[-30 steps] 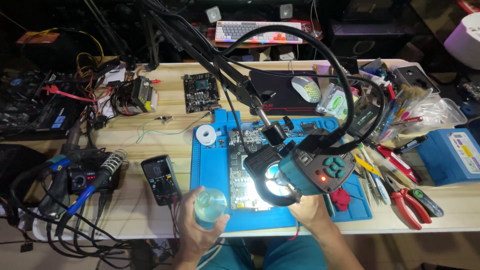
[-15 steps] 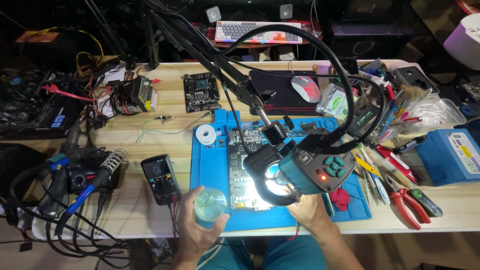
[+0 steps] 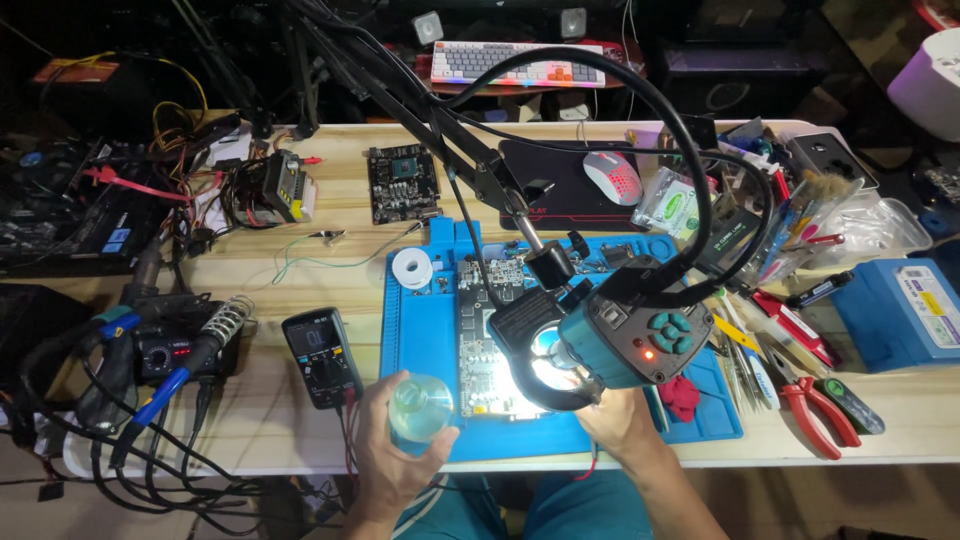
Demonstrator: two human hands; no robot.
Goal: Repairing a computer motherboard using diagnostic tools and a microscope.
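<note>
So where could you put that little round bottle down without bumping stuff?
Bare wood lies between the multimeter and small green board, crossed by thin wires. The right side by the pliers and the blue mat are crowded.

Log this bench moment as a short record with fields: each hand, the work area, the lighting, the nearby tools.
left hand: left hand holds a small clear bottle over the mat's front left edge
right hand: right hand under the lamp, fingers hidden
work area: circuit board lying on blue mat
lighting: ring magnifier lamp, lit, above the board
nearby tools: multimeter left of the mat; red pliers to the right; solder roll on the mat
</note>
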